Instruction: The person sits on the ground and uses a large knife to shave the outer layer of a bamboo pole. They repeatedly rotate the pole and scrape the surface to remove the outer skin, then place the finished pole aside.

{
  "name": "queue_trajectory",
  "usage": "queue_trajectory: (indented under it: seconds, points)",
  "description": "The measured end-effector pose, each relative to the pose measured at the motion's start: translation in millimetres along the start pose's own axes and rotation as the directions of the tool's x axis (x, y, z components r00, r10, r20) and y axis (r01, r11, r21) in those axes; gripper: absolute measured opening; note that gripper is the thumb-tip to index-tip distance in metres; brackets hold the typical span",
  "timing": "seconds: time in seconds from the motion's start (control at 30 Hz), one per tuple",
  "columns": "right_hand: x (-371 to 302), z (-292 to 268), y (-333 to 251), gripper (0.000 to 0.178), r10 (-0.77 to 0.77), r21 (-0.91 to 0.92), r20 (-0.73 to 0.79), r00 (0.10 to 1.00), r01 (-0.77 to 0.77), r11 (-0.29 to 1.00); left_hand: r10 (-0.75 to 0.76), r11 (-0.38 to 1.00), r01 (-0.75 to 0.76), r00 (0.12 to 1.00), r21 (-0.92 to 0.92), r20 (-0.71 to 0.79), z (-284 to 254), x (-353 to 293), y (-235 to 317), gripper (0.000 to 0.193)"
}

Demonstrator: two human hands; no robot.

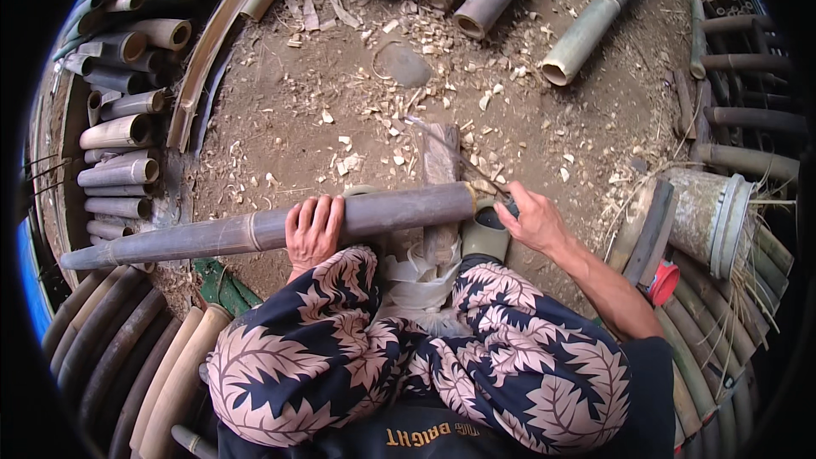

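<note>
Steadying a bamboo pole point(270, 229) across the left and middle of the frame, the left hand point(314, 223) curls over it while the right hand point(531, 219) grips a slim blade point(463, 158).
From my remote seat, I judge the cutting partly done: the pole's right end shows a pale rim point(470, 197), while the remaining length bears dark skin and a node ring point(253, 232), apparently unworked. It looks dusky purplish-grey, narrowing leftward, and crosses a wooden block point(438, 168); whether the blade touches the rim, I can't quite tell.
</note>
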State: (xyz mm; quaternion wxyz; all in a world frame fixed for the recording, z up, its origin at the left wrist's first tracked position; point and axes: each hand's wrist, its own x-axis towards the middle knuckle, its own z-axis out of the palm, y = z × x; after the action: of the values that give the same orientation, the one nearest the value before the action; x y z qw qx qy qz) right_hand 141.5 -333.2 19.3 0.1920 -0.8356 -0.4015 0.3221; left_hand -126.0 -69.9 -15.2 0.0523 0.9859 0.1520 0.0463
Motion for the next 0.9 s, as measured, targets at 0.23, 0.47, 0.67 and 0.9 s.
queue_trajectory:
  seconds: [0.23,0.47,0.67,0.9]
  points:
    - [15,74,123,0.061,0.072,-0.194,-0.444,0.893,-0.174,0.965,-0.009,0.972,0.013,1.0,-0.236,0.015,-13,-16,-15,0.059]
    - [41,63,-65,0.09,-0.464,-0.215,0.102,0.88,0.474,0.854,-0.498,0.867,0.496,0.855,-0.054,-0.146,-49,-123,-82,0.086]
    - [35,36,-62,0.087,-0.462,-0.348,0.094,0.882,0.464,0.815,-0.737,0.496,0.802,0.592,0.333,-0.327,-97,-191,-203,0.103]
    - [-42,-126,-91,0.072,-0.657,-0.533,-0.104,0.747,0.516,0.671,-0.422,0.686,0.655,0.713,0.318,-0.559,-140,-152,-289,0.082]
